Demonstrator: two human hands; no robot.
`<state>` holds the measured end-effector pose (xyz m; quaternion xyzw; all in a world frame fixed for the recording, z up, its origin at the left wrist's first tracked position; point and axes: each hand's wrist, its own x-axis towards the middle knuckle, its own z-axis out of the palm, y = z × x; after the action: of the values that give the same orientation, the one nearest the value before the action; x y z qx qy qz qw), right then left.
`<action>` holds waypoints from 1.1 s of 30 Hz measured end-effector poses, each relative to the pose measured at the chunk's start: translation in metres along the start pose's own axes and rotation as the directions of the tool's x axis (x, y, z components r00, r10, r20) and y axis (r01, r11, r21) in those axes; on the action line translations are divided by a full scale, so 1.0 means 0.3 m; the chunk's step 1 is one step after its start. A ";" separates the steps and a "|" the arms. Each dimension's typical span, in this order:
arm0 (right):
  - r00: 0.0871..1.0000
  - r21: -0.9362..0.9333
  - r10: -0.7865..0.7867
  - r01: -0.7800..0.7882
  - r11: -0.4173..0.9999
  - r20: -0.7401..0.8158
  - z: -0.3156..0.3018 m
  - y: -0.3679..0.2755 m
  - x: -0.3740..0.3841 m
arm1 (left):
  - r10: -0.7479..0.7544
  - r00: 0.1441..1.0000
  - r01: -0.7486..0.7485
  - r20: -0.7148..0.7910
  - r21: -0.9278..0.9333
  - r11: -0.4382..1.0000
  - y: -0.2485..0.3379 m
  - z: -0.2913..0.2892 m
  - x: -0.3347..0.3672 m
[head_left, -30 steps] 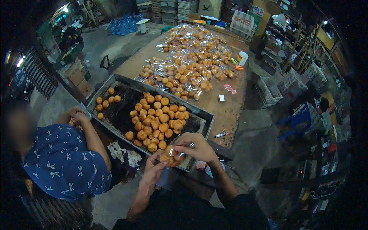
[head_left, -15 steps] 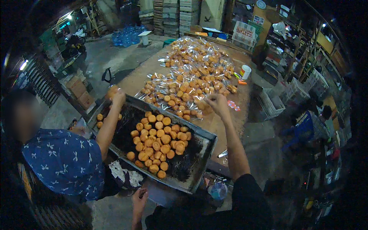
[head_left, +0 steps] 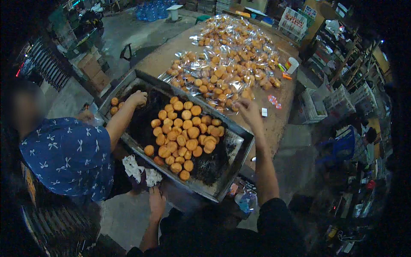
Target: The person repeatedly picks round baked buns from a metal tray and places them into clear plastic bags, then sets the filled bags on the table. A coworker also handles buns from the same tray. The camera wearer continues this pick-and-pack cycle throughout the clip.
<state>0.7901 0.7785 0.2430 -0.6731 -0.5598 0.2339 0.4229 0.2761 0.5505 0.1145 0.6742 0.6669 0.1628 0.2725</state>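
Round golden-brown buns [head_left: 187, 124] lie loose in a large dark metal tray [head_left: 233, 158] before me. My right hand [head_left: 250, 115] is over the tray's far right rim, its fingers curled together at the near edge of a heap of clear plastic bags of buns [head_left: 222, 73]. Whatever its fingertips grip blends into the bags behind. My left hand [head_left: 157, 203] is low, below the tray's near side, beside a crumpled white cloth [head_left: 152, 176]. Its fingers are stretched out, and nothing shows in them.
At the left, a person in a blue patterned shirt [head_left: 64, 156] has a hand [head_left: 138, 98] in the tray near a few buns. The brown table [head_left: 274, 122] carries a white tub [head_left: 291, 64] and a small white box [head_left: 264, 112]. Crates [head_left: 312, 105] stand on the right.
My view has shifted. The other person's hand has gone from a bag of buns beyond the rim into the tray. My left hand's fingers have straightened; my right hand has drawn slightly toward the tray.
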 end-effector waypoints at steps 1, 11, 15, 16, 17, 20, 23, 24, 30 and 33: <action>0.998 0.007 -0.040 0.040 0.999 0.043 0.045 0.020 -0.084 | -0.001 1.000 0.001 0.021 0.020 1.000 -0.006 -0.003 0.014; 0.985 -0.220 0.163 -0.147 0.964 0.052 0.467 -0.062 -0.517 | 0.041 0.996 -0.045 -0.084 -0.050 0.998 -0.006 -0.015 0.024; 0.975 -0.449 0.201 -0.140 0.883 0.091 0.497 -0.125 -0.478 | 0.005 0.999 -0.005 -0.046 0.017 1.000 -0.038 -0.035 0.055; 0.975 -0.475 0.198 -0.129 0.870 0.097 0.492 -0.127 -0.481 | 0.001 0.998 -0.002 -0.062 -0.003 1.000 -0.039 -0.033 0.053; 0.992 -0.399 0.101 -0.061 0.915 0.081 0.476 -0.124 -0.506 | -0.021 0.998 0.020 -0.060 -0.016 1.000 -0.038 -0.032 0.052; 0.986 -0.411 0.129 -0.076 0.908 0.102 0.395 -0.090 -0.615 | -0.035 0.989 0.036 -0.141 0.007 0.999 -0.021 -0.003 0.032; 0.962 -0.482 0.209 -0.101 0.870 0.177 0.315 -0.036 -0.705 | -0.097 0.994 0.099 -0.058 0.016 0.995 -0.014 0.016 0.039; 0.966 -0.503 0.206 -0.102 0.858 0.155 0.298 -0.019 -0.717 | -0.146 0.989 0.146 -0.009 0.038 0.989 -0.014 0.013 0.043; 0.977 -0.566 0.131 -0.014 0.824 0.167 0.353 0.064 -0.679 | 0.142 0.984 -0.106 -0.109 0.287 0.952 0.019 -0.023 0.043; 0.972 -0.502 0.138 -0.026 0.864 0.188 0.368 0.099 -0.667 | 0.152 0.988 -0.130 -0.003 0.498 0.857 0.051 -0.026 0.028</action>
<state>0.6667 0.6215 0.1279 -0.7527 -0.6146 0.1722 0.1614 0.2845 0.5607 0.1285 0.7650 0.6406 0.0195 0.0635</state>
